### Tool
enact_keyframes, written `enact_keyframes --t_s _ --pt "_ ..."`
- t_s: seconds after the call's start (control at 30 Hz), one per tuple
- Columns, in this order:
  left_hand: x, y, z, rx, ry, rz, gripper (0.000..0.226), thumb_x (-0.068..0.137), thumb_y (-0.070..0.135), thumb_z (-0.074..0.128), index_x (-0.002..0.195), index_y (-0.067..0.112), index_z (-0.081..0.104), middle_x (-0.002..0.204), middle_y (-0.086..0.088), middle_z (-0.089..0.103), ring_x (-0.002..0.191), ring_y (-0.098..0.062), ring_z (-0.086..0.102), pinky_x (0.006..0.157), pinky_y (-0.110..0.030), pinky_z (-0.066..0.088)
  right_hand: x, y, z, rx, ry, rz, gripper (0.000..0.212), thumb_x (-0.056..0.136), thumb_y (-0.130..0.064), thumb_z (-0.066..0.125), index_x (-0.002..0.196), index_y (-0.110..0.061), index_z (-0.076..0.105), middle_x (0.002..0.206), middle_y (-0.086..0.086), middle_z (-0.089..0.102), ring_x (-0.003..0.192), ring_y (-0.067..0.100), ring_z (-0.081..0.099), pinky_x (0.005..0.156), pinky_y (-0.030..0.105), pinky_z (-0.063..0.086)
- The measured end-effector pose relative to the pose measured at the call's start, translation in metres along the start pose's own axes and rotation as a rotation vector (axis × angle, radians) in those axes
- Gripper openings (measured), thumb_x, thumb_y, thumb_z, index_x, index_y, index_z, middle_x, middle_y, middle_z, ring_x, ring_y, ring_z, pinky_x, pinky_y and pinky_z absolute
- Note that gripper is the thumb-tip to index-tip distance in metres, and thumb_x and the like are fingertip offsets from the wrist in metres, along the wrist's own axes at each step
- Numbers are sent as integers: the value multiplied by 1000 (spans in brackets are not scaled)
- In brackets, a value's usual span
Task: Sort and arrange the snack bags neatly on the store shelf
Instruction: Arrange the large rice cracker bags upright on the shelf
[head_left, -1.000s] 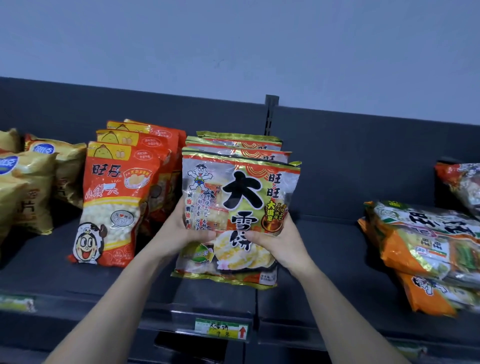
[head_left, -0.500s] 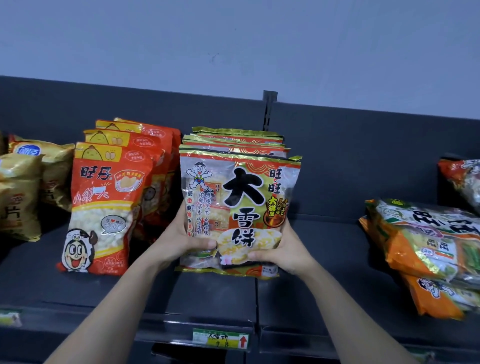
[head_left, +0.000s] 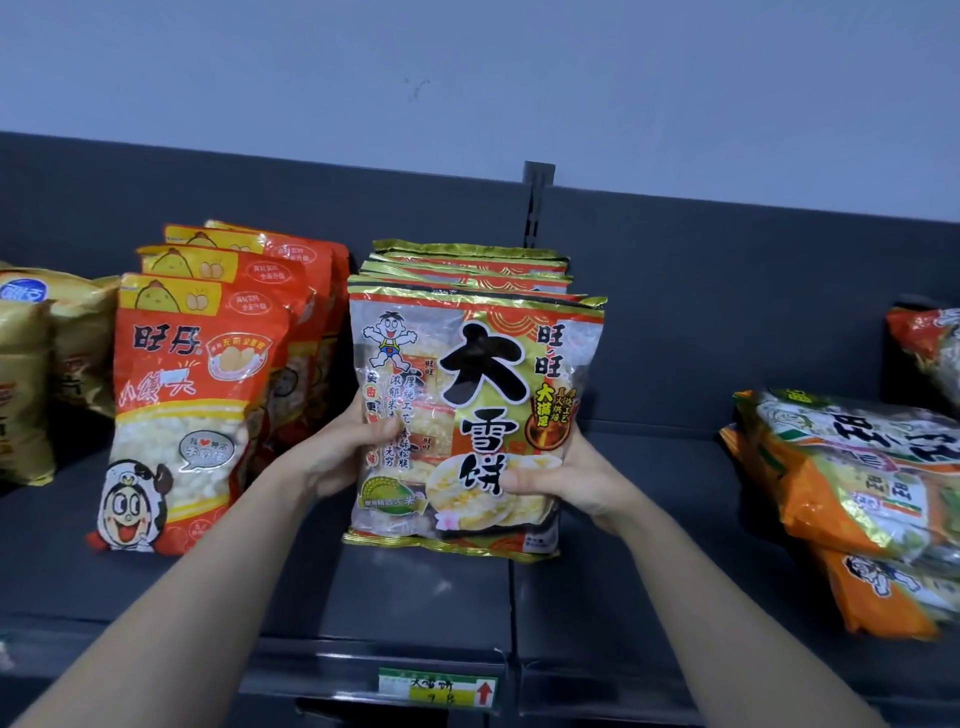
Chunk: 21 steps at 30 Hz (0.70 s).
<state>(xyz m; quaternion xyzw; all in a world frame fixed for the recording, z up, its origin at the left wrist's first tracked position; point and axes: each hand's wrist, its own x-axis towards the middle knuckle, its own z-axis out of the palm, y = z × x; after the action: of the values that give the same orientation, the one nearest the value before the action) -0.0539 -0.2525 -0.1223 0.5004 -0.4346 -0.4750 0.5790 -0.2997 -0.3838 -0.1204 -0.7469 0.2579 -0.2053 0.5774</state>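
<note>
On shelf (head_left: 415, 597) | both hands' grip pinching front rice-cracker bag (head_left: 475, 415) | rear bags mostly hidden

On the shelf (head_left: 415, 597): four gold rice-cracker bags (head_left: 483, 364) upright in a row, four red-orange bags (head_left: 192, 395) in a row beside them, two yellow bags (head_left: 47, 358) at left, one price tag (head_left: 438, 686).

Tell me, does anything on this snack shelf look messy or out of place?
Yes. The orange-and-green bags on the right lie flat in a slumped pile, while the red bags and the gold rice-cracker bags, held by the left hand and right hand, stand upright in rows.
</note>
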Motion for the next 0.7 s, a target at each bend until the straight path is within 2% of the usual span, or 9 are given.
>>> enact_keyframes --t_s 0.2,0.37,0.5,0.6,0.7 --pt "4 -1 15 -31 -3 25 140 27 47 97 146 17 30 126 -9 63 112 -28 63 84 -37 55 -9 2 -8 -39 76 -35 115 46 -38 97 142 -29 34 133 -5 60 123 13 57 110 44 39" --pt "8 -1 22 -44 -24 18 137 26 48 97 143 20 32 120 -3 68 109 -25 65 81 -34 56 -11 2 -14 -55 60 -15 115 47 -38 97 142 -29 35 133 -6 60 123 14 57 110 45 40" --pt "3 0 23 -4 -25 43 132 32 50 95 144 20 32 129 -7 62 117 -28 61 92 -41 52 -15 -1 -13 -86 80 -17 115 44 -45 97 141 -31 36 132 -8 61 122 12 57 109 45 40" --pt "-7 0 27 1 45 115 114 44 49 94 140 23 39 133 -9 59 122 -31 57 103 -55 42 -23 -5 -7 -119 230 -58 122 40 -51 95 143 -35 33 130 -14 60 121 7 56 109 43 41" --pt "-20 0 36 25 145 226 97 61 39 90 142 30 38 140 -4 54 128 -28 52 106 -59 37 -35 -11 6 -196 383 -112 122 47 -55 91 147 -43 21 135 -20 55 124 6 53 107 43 43"
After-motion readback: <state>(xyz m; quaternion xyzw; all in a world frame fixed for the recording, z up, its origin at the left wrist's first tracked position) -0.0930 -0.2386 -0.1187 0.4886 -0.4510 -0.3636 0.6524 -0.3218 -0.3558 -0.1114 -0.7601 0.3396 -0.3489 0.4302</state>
